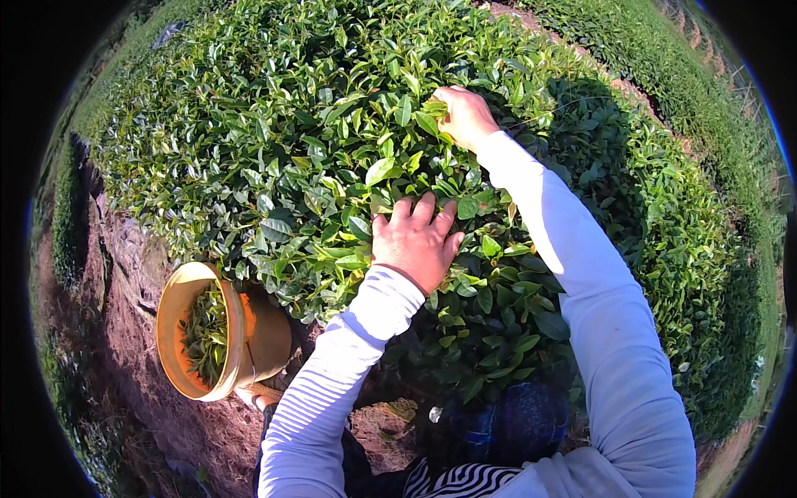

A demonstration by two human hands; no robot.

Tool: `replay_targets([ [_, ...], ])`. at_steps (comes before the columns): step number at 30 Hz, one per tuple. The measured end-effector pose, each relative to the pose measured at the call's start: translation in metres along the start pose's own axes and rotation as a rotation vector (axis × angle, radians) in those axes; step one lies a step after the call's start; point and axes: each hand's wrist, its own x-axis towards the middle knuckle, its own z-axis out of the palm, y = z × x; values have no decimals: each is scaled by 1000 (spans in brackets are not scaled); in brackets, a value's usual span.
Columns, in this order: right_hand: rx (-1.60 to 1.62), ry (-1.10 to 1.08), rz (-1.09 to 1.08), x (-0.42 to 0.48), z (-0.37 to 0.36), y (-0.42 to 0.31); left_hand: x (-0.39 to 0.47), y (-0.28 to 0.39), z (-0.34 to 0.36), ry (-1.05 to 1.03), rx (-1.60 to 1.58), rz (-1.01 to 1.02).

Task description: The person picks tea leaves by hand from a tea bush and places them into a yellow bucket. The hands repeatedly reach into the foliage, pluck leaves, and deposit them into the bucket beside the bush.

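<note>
A broad leafy bush, by its look a tea bush (249,124), spreads before me in bright sun. My left hand (414,246) lies palm down on its foliage, fingers apart, and no object shows in it; what is under the palm is hidden. Farther out, my right hand (467,118) is closed around a small bunch of light green leaves (436,109) just above the foliage. Its fingertips are partly hidden. At lower left stands a yellow plastic bucket (264,336), tilted towards me, with picked green leaves (208,336) inside.
Reddish bare soil (134,373) runs along the left side, with a rock-like grey patch (134,249) near the bush. Another leafy row (691,81) lies beyond a dirt strip (629,93) at upper right. A woven strap (264,391) shows below the bucket.
</note>
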Motion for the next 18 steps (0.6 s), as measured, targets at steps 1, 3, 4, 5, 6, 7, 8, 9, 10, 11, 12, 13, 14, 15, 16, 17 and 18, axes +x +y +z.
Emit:
replay_targets([
  [1,89,14,67,-3,-3,0,0,0,1,3,2,0],
  [3,209,184,129,-13,-11,13,2,3,1,9,-4,8],
  [4,168,169,218,-16,-18,19,3,4,0,10,-3,9],
  [5,307,197,254,-20,-19,27,3,4,0,11,-1,11],
  [6,621,63,474,-24,-28,30,3,4,1,13,1,12],
  [7,938,-84,693,-27,-39,18,1,2,2,11,6,9],
  [8,1116,-129,696,-35,-47,4,-1,0,2,9,16,10],
  [9,1287,-169,695,-44,-69,-25,0,-1,2,14,21,17],
  [10,1361,-188,635,-50,-93,-58,-1,-1,3,12,30,17],
  [11,1408,-211,541,-54,-102,-72,-2,0,0,-7,15,0],
  [12,1366,-291,557,-52,-99,-74,0,-1,0,-19,12,2],
  [13,1324,-372,572,-50,-93,-73,0,-2,-1,-31,11,3],
  [14,1213,-442,630,-54,-86,-70,0,0,0,-30,13,2],
  [15,1094,-478,667,-54,-72,-54,4,3,-1,-20,11,15],
  [16,944,-521,646,-53,-64,-54,2,4,0,-25,14,19],
  [17,793,-560,621,-52,-54,-56,1,3,1,-29,17,23],
  [18,761,-537,574,-52,-40,-56,1,3,1,-22,18,29],
])
